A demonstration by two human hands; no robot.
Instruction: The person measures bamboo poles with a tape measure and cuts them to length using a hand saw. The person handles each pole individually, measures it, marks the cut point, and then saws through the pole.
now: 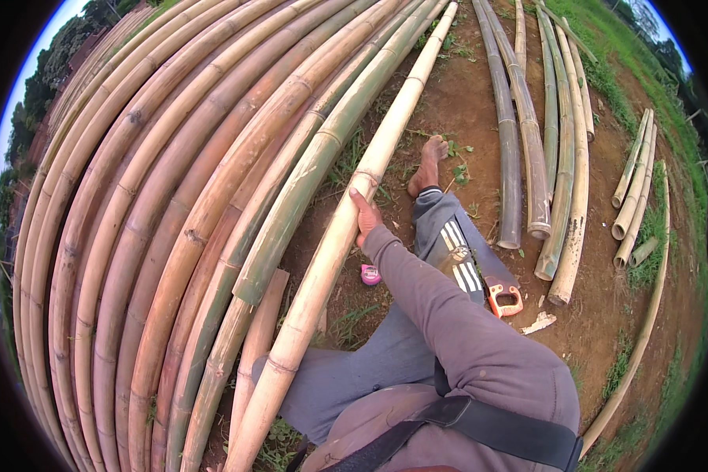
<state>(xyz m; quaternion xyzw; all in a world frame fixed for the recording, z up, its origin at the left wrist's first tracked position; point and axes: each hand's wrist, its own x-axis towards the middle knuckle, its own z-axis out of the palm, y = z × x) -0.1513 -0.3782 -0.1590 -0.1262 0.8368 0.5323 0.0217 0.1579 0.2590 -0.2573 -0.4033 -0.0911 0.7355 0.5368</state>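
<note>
- Right hand (365,214) rests on the pale pole (346,220), fingers curled over its right side, thumb along the top; a loose grip, not a tight fist
- Left hand is not to be seen, so I cannot tell whether it is open or closed
- The pale pole runs from the lower edge, under the right hand, up and away to the far top; it lies across the person's lap, just right of the stack
- Stack (157,220) of long bamboo poles lies left of the hand, touching side by side; roughly a dozen and more, the far ones too crowded to count
- One bare foot (429,164) shows just beyond the hand, on the dirt; the leg wears grey trousers with white stripes
- One handsaw (495,287) with an orange handle lies on that leg, right of and below the hand
- One small pink tape measure (370,274) sits on the ground just below the hand, beside the pale pole
- Five or six cut poles (543,157) lie in a row right of the foot, well apart from the hand
- Four short pieces (633,197) lie farther right, near the grass
- One thin pole (645,330) curves along the far right edge
</note>
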